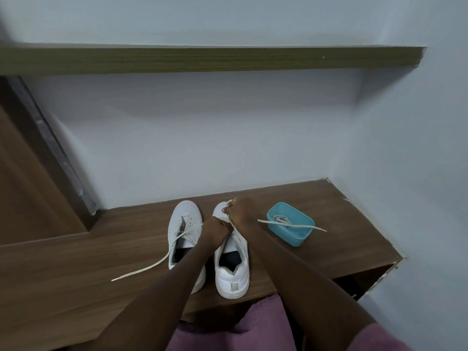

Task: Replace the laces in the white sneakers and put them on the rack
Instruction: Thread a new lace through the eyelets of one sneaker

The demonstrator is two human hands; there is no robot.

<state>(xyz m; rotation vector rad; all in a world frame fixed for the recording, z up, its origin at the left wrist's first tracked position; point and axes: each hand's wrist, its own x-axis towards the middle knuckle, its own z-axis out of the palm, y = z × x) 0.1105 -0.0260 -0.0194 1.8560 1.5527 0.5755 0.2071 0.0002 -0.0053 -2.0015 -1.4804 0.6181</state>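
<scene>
A room in a home: pale painted walls (202, 135), long wooden wall shelf (202, 60), low brown wood-grain surface (76, 274), brown wooden door (20, 186).

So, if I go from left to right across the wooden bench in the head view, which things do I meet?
In order: loose lace end → first white sneaker → second white sneaker → teal box with laces inside → lace tip sticking out past the box.
</scene>
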